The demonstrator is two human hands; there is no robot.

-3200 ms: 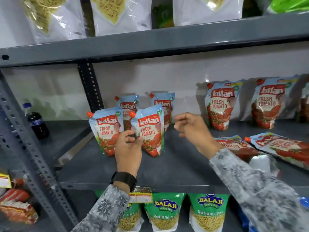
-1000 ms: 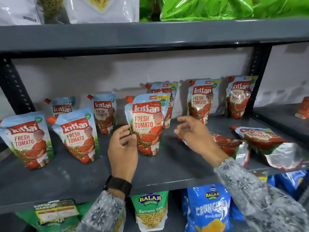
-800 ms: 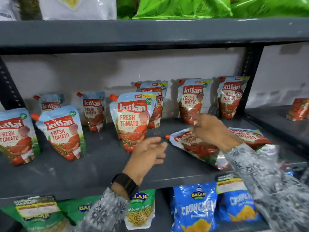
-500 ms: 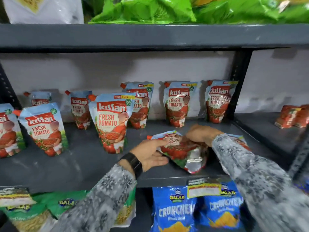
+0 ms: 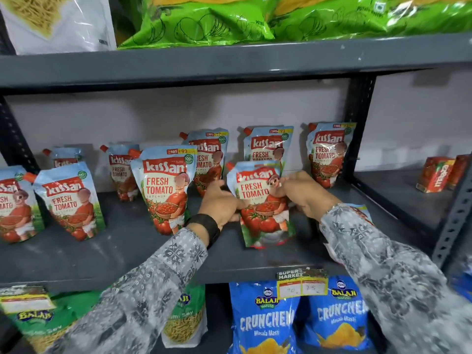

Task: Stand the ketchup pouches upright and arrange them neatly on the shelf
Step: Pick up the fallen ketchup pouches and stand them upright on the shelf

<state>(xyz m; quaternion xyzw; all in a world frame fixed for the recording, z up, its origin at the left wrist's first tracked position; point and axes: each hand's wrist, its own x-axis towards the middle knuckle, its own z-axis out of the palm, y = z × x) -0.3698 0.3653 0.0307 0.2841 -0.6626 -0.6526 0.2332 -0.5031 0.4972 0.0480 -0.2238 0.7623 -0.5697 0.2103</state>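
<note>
Both hands hold one ketchup pouch [image 5: 260, 208] upright on the grey shelf [image 5: 127, 256]. My left hand [image 5: 219, 203] grips its left edge, my right hand [image 5: 304, 192] its upper right edge. Several other pouches stand upright: a front one [image 5: 166, 187] just left of my hands, another front one [image 5: 69, 200] further left, and a back row against the wall, one at the far right [image 5: 329, 152]. One more pouch [image 5: 362, 213] lies flat behind my right sleeve, mostly hidden.
A dark upright post [image 5: 357, 123] bounds the shelf bay on the right; red cartons [image 5: 436, 173] sit on the neighbouring shelf. Green snack bags [image 5: 229, 21] fill the shelf above. Blue and green snack packs [image 5: 265, 320] hang below, behind a price tag [image 5: 301, 283].
The pouch that lay flat on the shelf has been lifted by both hands and now stands upright. The view has shifted rightward along the shelf.
</note>
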